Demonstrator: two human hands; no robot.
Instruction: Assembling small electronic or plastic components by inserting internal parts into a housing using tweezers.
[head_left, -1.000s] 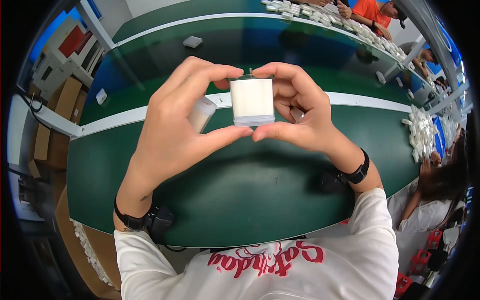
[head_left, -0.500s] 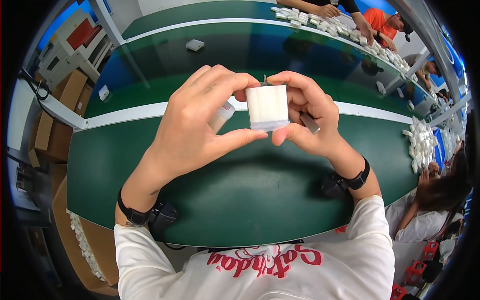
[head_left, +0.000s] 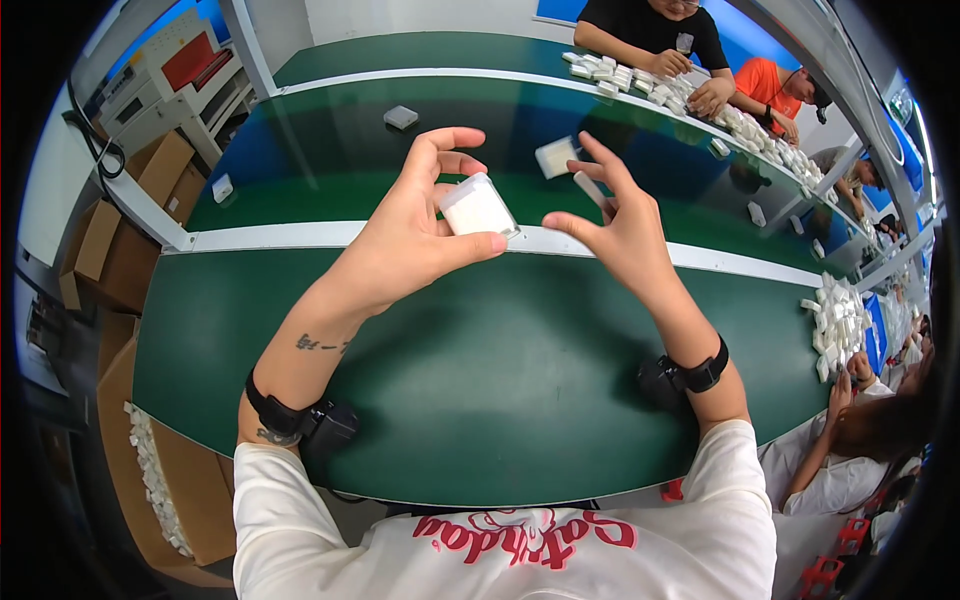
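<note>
The green surface (head_left: 480, 370) bent toward the rim of the view, its far end cut off, and the white pieces (head_left: 835, 325) heaped at its right edge were too small to make out singly. The left hand (head_left: 420, 240) had its thumb and fingers closed around a small white box (head_left: 478, 208), tilted, above the pale strip across the surface; the palm hid the box's underside. The right hand (head_left: 625, 225) stood just beside it, apart, fingers spread, pinching a thin white strip (head_left: 588, 187) at the fingertips. Half a second earlier both hands had pressed together around the box, held upright; now they had parted.
</note>
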